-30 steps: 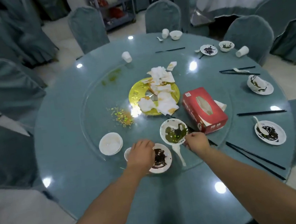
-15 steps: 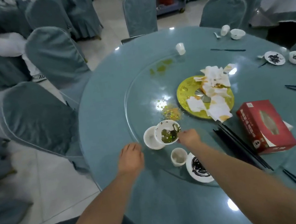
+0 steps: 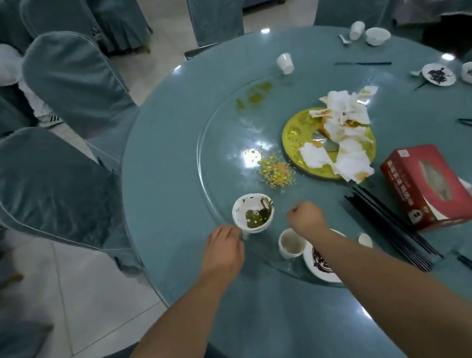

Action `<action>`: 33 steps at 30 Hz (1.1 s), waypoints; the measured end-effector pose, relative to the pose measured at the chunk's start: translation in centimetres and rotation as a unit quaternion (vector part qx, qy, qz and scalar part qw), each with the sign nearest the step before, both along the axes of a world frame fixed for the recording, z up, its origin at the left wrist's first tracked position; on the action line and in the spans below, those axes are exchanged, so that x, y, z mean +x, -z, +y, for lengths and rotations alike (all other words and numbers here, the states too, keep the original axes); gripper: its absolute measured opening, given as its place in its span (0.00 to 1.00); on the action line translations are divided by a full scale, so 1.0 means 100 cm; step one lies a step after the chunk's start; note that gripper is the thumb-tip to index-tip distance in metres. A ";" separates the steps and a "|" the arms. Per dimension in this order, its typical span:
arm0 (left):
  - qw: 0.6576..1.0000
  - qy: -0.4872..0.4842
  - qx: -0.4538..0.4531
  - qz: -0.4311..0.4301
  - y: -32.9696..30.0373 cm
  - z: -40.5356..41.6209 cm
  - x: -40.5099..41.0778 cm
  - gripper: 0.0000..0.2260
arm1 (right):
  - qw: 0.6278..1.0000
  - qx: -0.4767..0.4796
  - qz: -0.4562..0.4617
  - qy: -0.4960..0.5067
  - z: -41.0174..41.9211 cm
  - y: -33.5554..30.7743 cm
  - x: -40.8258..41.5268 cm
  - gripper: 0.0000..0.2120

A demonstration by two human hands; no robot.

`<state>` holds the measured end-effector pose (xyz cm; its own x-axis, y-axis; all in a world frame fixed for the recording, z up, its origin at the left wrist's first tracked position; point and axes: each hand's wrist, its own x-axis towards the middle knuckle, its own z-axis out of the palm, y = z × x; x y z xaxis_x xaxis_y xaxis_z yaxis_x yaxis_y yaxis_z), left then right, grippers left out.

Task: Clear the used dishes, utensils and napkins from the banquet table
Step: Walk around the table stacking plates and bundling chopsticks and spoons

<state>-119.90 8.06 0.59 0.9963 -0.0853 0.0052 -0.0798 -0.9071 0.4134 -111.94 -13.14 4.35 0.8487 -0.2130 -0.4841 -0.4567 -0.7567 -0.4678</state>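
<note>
Gathering dishes near the frame's centre appears to be the step in hand. The left hand (image 3: 224, 250) grips the near rim of a white bowl (image 3: 253, 212) holding green scraps. The right hand (image 3: 306, 218) is fisted just beside it; whether it holds anything I cannot tell. Next comes stacking the empty small cup (image 3: 292, 242), lower centre.

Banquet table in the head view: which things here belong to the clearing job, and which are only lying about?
To clear:
dirty bowl, left hand at its rim
small cup
sauce plate
black chopsticks
used napkins on the gold plate
far cup

Just lying about:
red tissue box
covered chairs
spilled food crumbs
</note>
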 end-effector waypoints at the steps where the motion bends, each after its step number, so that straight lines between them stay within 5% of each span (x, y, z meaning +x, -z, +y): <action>1: 1.000 0.010 -0.003 -0.006 -0.004 -0.009 0.002 0.12 | 1.000 0.002 -0.006 0.005 -0.009 -0.004 -0.006 0.10; 13: 0.977 0.209 0.013 -0.040 -0.047 -0.202 -0.047 0.12 | 0.992 0.026 -0.055 0.112 -0.194 -0.040 -0.149 0.07; 26: 0.932 0.356 0.066 0.029 -0.084 -0.492 -0.289 0.18 | 0.957 -0.002 -0.082 0.279 -0.453 -0.078 -0.468 0.17; 33: 0.874 0.466 0.114 0.083 -0.116 -0.606 -0.372 0.10 | 0.924 -0.010 -0.087 0.371 -0.548 -0.091 -0.589 0.16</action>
